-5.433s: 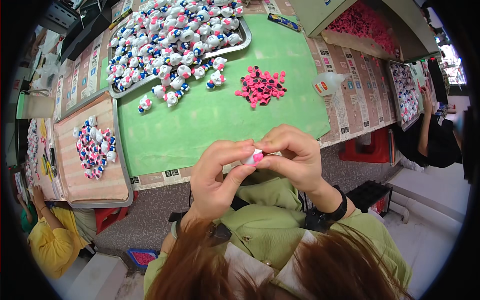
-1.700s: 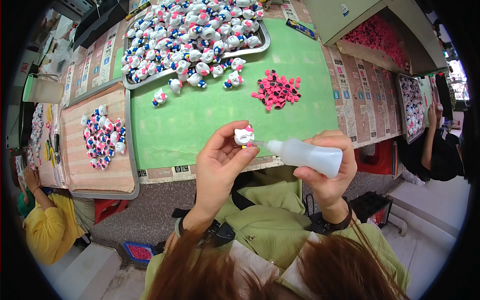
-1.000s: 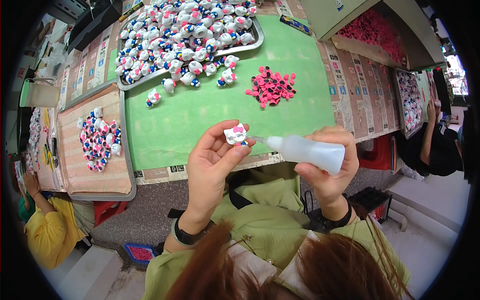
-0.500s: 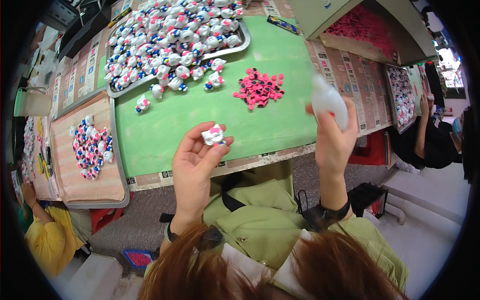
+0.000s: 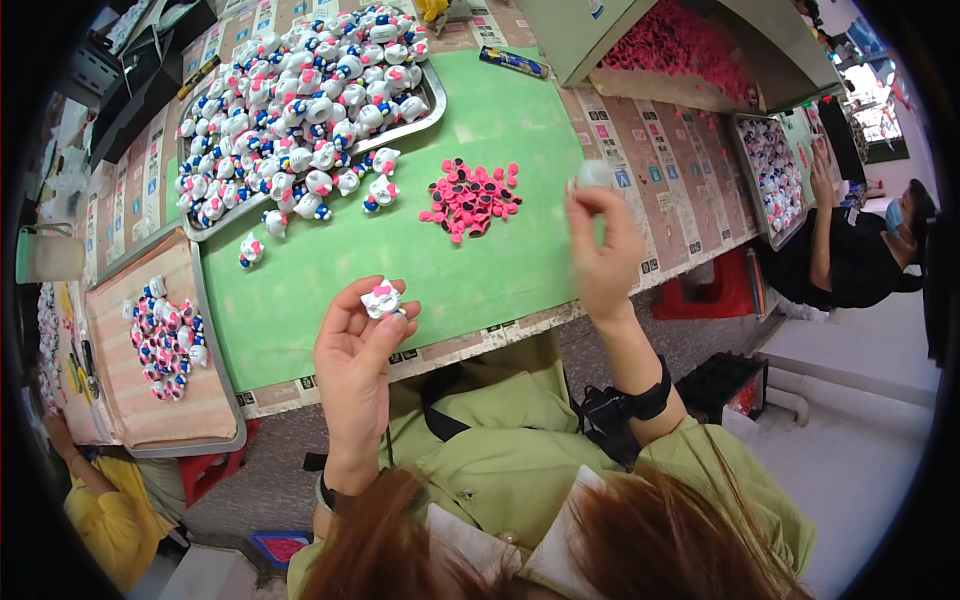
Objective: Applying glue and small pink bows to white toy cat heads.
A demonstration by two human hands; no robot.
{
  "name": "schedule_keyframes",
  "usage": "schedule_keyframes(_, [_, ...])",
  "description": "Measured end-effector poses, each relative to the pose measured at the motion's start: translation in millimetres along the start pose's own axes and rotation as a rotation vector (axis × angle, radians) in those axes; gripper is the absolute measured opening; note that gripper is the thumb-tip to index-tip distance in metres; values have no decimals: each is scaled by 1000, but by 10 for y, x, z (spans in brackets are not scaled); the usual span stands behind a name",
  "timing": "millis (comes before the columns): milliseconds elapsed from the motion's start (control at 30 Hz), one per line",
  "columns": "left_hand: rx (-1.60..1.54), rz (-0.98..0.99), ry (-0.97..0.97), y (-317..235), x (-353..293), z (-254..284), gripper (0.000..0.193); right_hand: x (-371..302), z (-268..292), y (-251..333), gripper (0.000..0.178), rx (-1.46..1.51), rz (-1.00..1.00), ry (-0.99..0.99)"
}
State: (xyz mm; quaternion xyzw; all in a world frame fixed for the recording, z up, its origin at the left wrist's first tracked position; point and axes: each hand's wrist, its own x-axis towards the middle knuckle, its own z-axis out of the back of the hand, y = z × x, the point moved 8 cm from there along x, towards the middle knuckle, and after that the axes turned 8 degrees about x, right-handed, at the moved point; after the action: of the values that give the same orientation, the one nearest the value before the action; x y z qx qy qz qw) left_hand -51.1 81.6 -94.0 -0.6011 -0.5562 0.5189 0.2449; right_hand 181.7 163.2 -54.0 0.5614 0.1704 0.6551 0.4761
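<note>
My left hand (image 5: 355, 345) holds a small white cat figurine (image 5: 381, 299) with a pink bow between thumb and fingertips, over the front edge of the green work mat (image 5: 480, 285). Off to the right, my right hand (image 5: 608, 250) is raised with its fingers curled in a pinch. A whitish bottle (image 5: 596, 174) shows just beyond those fingertips; they overlap its lower part, and motion blurs them. Between the hands, farther back, lies a pile of small pink and black pieces (image 5: 470, 200). Several loose figurines (image 5: 381, 192) lie beside a heaped metal tray (image 5: 437, 98).
At the left, a second tray (image 5: 228, 350) bears a smaller pile of figurines. A box (image 5: 553, 40) with pink pieces stands at the back right, and a patterned tube (image 5: 513, 62) lies near it. Co-workers sit at both sides, one in black (image 5: 850, 245), one in yellow (image 5: 105, 510).
The view has shifted, so the table appears farther left. My right hand has moved forward and left, and the bottle is farther from me. My left hand keeps hold of the figurine.
</note>
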Motion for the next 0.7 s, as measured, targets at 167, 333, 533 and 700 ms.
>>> schedule_keyframes(167, [13, 39, 30, 24, -19, -78, 34, 100, -384, 108, 15, -41, -116, 228])
schedule_keyframes(333, [7, 34, 66, 53, -3, -138, 33, 37, -527, -43, 15, -118, -84, 304])
schedule_keyframes(533, [-72, 119, 185, 124, -30, -275, 34, -177, -615, 133, 16, 302, -461, 394])
schedule_keyframes(700, [-173, 151, 290, 132, -56, -399, 35, -276, -734, 531, 13, 264, -187, 498])
